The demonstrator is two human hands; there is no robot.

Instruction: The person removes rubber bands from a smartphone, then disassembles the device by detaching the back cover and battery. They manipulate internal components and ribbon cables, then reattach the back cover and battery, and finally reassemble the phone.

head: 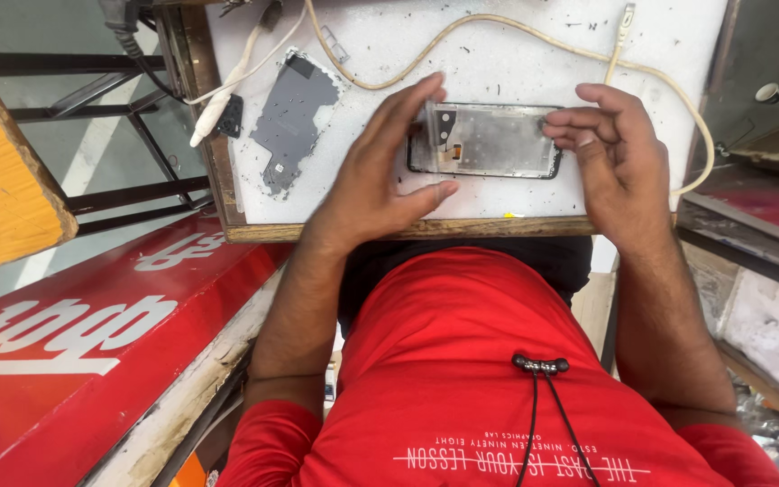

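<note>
Both hands gripped one thing between them: the left hand (376, 176) had its fingers spread wide, thumb at the near edge and fingertips over the far left corner of an opened phone body (487, 142), and the right hand (610, 149) had its fingers curled in, pinching the right end of the same piece. A clear thin sheet (439, 122) stood slightly lifted over the left part of the phone body, under the left fingertips. The phone body was dark-rimmed with a dusty grey inside, and it lay lengthwise just above the white counter (498, 54), near its wooden front edge (407, 230).

Nearest the camera, a red shirt (462, 379) filled the lower view, with a black cord (541, 365) hanging on the chest. To the left ran a long red board (83, 361) with white lettering, and beyond it a piece of orange wood (2, 189).

Farther left on the counter lay a grey phone back panel (292, 117), well apart from the hands, with a small black part (230, 115) just beside it. A cream cable (498, 32) looped across the far side of the counter, and a white cable (227, 86) trailed off the left edge.
</note>
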